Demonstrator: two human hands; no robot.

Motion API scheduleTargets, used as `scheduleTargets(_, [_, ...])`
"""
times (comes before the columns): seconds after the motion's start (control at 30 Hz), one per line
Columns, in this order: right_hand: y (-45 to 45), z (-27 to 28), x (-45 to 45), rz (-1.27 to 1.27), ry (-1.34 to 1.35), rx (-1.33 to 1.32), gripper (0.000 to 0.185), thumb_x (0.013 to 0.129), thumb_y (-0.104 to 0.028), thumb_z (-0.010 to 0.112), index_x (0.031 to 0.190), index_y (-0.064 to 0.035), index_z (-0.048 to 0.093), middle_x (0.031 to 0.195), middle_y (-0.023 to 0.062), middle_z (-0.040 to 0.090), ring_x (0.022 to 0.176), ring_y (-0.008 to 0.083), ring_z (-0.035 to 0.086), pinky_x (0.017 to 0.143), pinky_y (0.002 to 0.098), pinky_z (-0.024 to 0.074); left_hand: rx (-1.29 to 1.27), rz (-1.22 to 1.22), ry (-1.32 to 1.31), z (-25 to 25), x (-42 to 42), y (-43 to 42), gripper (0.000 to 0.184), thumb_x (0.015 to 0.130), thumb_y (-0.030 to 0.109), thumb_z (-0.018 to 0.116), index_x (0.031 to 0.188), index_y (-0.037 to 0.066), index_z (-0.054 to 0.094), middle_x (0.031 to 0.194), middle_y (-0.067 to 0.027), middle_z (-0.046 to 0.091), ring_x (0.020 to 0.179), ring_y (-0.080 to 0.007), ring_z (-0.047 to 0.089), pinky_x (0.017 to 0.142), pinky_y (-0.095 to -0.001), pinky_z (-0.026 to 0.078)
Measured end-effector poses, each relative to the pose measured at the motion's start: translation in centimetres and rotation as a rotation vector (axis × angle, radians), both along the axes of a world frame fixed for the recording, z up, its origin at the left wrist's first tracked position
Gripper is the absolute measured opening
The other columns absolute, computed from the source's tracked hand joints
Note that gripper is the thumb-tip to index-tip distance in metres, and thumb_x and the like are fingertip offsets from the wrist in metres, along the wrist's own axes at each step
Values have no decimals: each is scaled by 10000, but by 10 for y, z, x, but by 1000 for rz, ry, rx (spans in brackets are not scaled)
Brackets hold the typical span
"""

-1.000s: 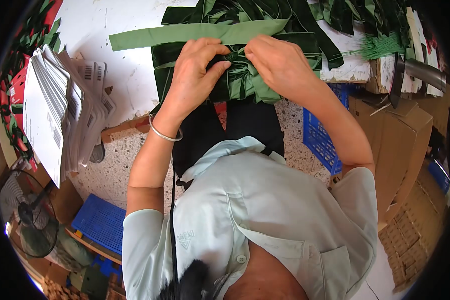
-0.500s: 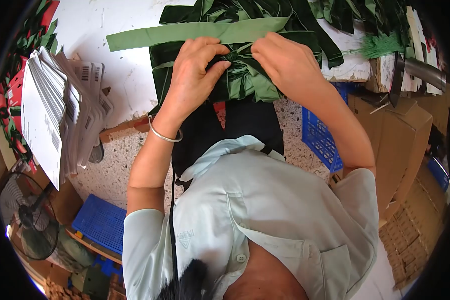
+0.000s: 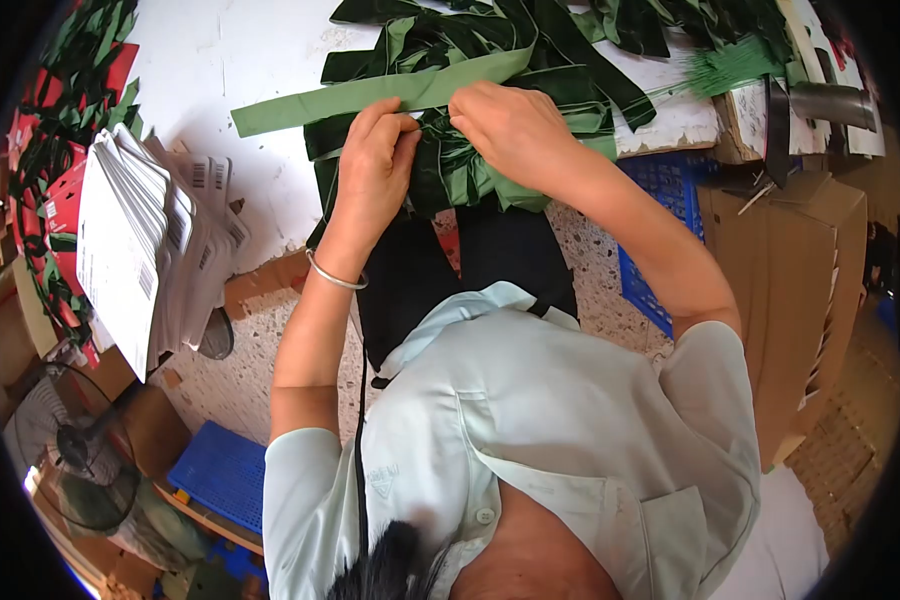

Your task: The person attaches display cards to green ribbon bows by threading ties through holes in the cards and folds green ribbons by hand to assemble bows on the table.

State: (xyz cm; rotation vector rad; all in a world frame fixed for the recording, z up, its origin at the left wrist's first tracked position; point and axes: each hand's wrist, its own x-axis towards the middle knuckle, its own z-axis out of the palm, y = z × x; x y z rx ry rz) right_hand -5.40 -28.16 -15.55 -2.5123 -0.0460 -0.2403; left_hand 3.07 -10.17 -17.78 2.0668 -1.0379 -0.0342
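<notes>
A bunch of dark green velvet ribbon [image 3: 335,180] with a lighter green underside lies at the front edge of the white table, gathered in folds at its middle. My left hand [image 3: 375,160] is closed at the left of the gather, thumb and forefinger pinching the ribbon. My right hand [image 3: 515,130] bends over the gather from the right, its fingertips pressed together on the ribbon and partly hidden. One light green ribbon strip [image 3: 300,107] lies flat just behind both hands, its free end pointing left. More loose ribbons [image 3: 450,45] are heaped beyond it.
A stack of white barcoded cards [image 3: 135,240] stands at the table's left edge, by red cards with green ribbons [image 3: 65,180]. Green bristly strands [image 3: 730,65] and a dark metal tube [image 3: 830,105] are at right. Cardboard boxes [image 3: 780,300], blue crates [image 3: 220,475] and a fan [image 3: 70,445] stand around.
My right hand has moved left, closer to my left hand, over the gathered ribbon. My left-hand fingers have drawn in slightly. The whole view has tilted a little.
</notes>
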Motion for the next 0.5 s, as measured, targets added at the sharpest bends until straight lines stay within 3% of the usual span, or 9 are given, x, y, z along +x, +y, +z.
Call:
scheduleTargets(0.07, [0, -1, 1, -4, -10, -3, 109, 874, -157, 582, 899, -53, 559, 829, 118, 598, 730, 357, 591, 621, 443, 466, -12, -18, -88, -1, 5, 2, 133, 831, 1, 658, 953, -16, 608, 1089, -140, 620, 801, -141, 593, 712, -258, 484])
scheduleTargets(0.13, [-2, 0, 1, -8, -24, -8, 108, 872, -156, 584, 896, -54, 556, 831, 119, 600, 733, 360, 590, 623, 445, 466, -83, -54, 108, 3, 18, 11, 115, 847, 13, 646, 951, -14, 606, 1024, -120, 637, 800, -139, 604, 715, -251, 483])
scheduleTargets(0.2, [-3, 1, 0, 9, -12, 31, 110, 867, -151, 590, 894, -54, 545, 824, 124, 596, 734, 365, 589, 626, 453, 465, -130, 140, 353, 15, 34, 31, 103, 892, 41, 612, 967, -29, 615, 915, -46, 628, 799, -111, 597, 736, -227, 468])
scheduleTargets(0.23, [-3, 0, 0, 0, -24, 28, 110, 867, -151, 590, 894, -54, 545, 824, 124, 596, 734, 365, 589, 626, 453, 465, -345, 235, 571, 42, 31, 35, 130, 899, 43, 601, 987, -51, 615, 910, -54, 632, 801, -116, 605, 752, -228, 480])
scheduleTargets(0.27, [-1, -1, -2, -10, -50, 32, 109, 864, -146, 592, 895, -55, 541, 817, 124, 592, 731, 366, 589, 622, 453, 465, -569, 259, 568, 45, 35, 43, 140, 904, 36, 586, 1010, -53, 606, 915, -82, 637, 808, -151, 622, 773, -257, 508])
scheduleTargets(0.37, [4, -5, -3, -29, -82, 19, 106, 860, -137, 594, 899, -56, 537, 803, 123, 584, 724, 366, 588, 613, 454, 464, -1005, 309, 913, 39, 12, 32, 107, 925, 18, 543, 1026, -8, 570, 924, -100, 621, 846, -211, 641, 795, -306, 546])
scheduleTargets(0.43, [4, -6, -2, -41, -86, 1, 104, 859, -133, 594, 901, -57, 537, 797, 123, 580, 722, 365, 587, 608, 454, 463, -1057, 226, 1081, 15, -13, 13, 172, 925, 24, 548, 1088, -31, 557, 963, -133, 625, 893, -222, 644, 857, -316, 536])
scheduleTargets(0.5, [4, -7, -2, -35, -121, 6, 105, 860, -137, 593, 895, -57, 535, 791, 122, 579, 718, 366, 586, 601, 458, 461, -809, 295, 1098, 2, -35, -6, 231, 950, 49, 519, 1144, -69, 562, 1102, -141, 618, 976, -196, 623, 890, -285, 501])
